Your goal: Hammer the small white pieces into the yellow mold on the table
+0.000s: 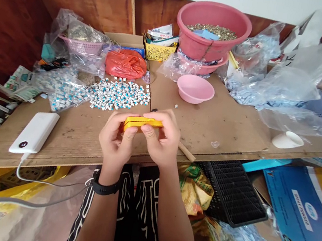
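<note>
"Yellow, plastic by the look of it, that block [136, 123]. Where is it exactly?"

"Held up over the table [240, 127], close to its front edge, in two layers with a thin dark slit between them."

"How would it handle?"

"Light and stiff, I'd judge, smooth enough to be a little slippery, and hardly fragile. Its two ends seem the place to take hold."

"And the hands?"

"Both curl round it. The left hand [117, 138] grips the left end, the right hand [160, 137] the right, thumbs on the near side, fingers reaching over the top."

"Which way does it lie?"

"Long axis left to right, nearly along the front edge. I can't tell which end counts as its front."

"What's around it?"

"Beyond it, a heap of small white-and-blue pieces [118, 95] and a pink bowl [194, 97]. Beside the right wrist, a wooden stick [187, 152]. Further out, a white power bank [35, 132] lies by the left front corner, and a large tub [192, 43] stands at the back edge."
</note>
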Action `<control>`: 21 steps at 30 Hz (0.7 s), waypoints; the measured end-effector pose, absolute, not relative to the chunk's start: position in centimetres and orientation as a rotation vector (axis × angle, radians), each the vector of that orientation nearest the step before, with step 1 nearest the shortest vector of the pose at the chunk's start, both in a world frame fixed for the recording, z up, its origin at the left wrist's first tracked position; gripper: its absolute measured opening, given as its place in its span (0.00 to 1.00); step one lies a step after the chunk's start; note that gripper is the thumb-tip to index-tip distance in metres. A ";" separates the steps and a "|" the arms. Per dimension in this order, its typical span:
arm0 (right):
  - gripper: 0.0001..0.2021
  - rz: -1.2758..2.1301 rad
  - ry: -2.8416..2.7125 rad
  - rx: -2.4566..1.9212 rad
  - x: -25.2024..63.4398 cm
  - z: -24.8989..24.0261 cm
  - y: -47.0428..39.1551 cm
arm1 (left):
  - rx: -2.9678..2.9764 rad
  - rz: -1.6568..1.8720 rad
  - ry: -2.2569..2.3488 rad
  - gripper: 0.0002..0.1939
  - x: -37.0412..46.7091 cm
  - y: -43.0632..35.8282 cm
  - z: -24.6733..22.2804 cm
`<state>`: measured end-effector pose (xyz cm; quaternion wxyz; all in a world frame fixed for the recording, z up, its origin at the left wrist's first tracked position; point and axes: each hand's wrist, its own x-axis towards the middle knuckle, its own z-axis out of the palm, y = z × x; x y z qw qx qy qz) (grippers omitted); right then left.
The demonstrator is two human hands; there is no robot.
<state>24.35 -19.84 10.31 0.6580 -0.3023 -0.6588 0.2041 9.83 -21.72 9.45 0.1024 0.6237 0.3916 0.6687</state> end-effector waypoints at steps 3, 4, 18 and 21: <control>0.11 0.436 -1.470 -0.686 23.9 9.8 -19.7 | 1.807 2.060 1.239 0.14 10.8 -21.6 9.0; 0.11 0.448 -1.455 -0.664 23.8 9.7 -19.7 | 1.813 2.069 1.255 0.13 10.9 -21.6 9.0; 0.16 0.601 -1.464 -0.657 23.5 8.5 -18.5 | 2.125 1.767 1.412 0.12 4.9 -21.9 10.9; 0.18 0.585 -1.494 -0.696 23.4 9.2 -19.2 | 2.174 1.781 1.398 0.13 5.8 -21.7 10.4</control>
